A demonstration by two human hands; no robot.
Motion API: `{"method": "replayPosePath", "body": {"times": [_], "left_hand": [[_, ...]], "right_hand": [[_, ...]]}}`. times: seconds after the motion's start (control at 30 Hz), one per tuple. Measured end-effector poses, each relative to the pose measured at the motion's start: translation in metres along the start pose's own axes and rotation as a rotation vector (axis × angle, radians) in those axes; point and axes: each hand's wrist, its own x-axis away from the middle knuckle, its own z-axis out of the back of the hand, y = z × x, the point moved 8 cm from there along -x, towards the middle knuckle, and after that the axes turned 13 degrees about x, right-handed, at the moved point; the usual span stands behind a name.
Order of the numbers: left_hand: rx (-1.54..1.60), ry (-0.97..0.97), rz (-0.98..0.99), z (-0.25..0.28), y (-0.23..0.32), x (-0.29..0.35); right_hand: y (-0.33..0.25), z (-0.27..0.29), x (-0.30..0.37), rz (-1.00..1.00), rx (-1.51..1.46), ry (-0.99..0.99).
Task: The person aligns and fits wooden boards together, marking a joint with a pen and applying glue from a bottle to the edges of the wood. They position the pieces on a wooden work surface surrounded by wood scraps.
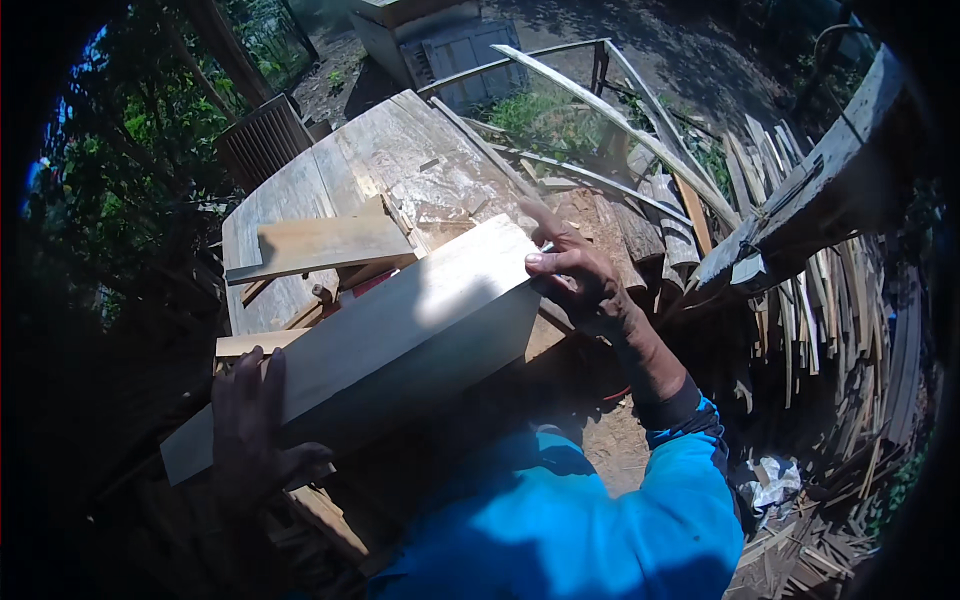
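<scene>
A long pale timber piece (400, 325) slants across the view, its top face partly sunlit and its near side in shade. I cannot tell whether it is one solid beam or boards joined at an edge. My left hand (250, 430) spans its lower left part, with fingers over the top face and the thumb stretched along the near side. At the far right end, my right hand (585, 285) grips the timber, thumb by the upper corner and fingers bent around the end, partly hidden. Beyond it, a shorter board (335, 243) lies on the worn wooden bench (360, 150).
Wood scraps and dust (465, 190) litter the bench. Long thin strips (835, 330) are piled at the right, below a thick slanted log (800, 195). A slatted panel (265, 145) stands at the back left. Crumpled silvery wrapping (772, 483) lies at the lower right.
</scene>
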Motion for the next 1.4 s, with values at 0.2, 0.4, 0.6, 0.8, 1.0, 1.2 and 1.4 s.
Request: {"method": "replayPosePath", "body": {"times": [0.2, 0.4, 0.6, 0.8, 1.0, 1.2, 1.4], "left_hand": [[0.108, 0.015, -0.234, -0.047, 0.135, -0.160], [-0.046, -0.025, -0.234, -0.066, 0.155, -0.177], [0.000, -0.082, -0.207, -0.072, 0.149, -0.168], [0.098, -0.150, 0.016, -0.076, 0.137, -0.172], [0.024, -0.086, -0.215, -0.072, 0.155, -0.187], [0.050, -0.128, -0.216, -0.071, 0.154, -0.186], [0.085, -0.148, -0.176, -0.071, 0.143, -0.186]], "right_hand": [[0.000, 0.009, -0.012, -0.011, -0.106, -0.029], [0.026, -0.009, 0.022, -0.049, -0.419, 0.045], [0.054, -0.045, 0.040, -0.147, -0.671, 0.111], [0.052, -0.053, 0.041, -0.078, -0.725, 0.211], [0.053, -0.050, 0.038, -0.083, -0.688, 0.232], [0.053, -0.053, 0.036, -0.054, -0.610, 0.224], [0.056, -0.059, 0.034, -0.040, -0.588, 0.195]]}}
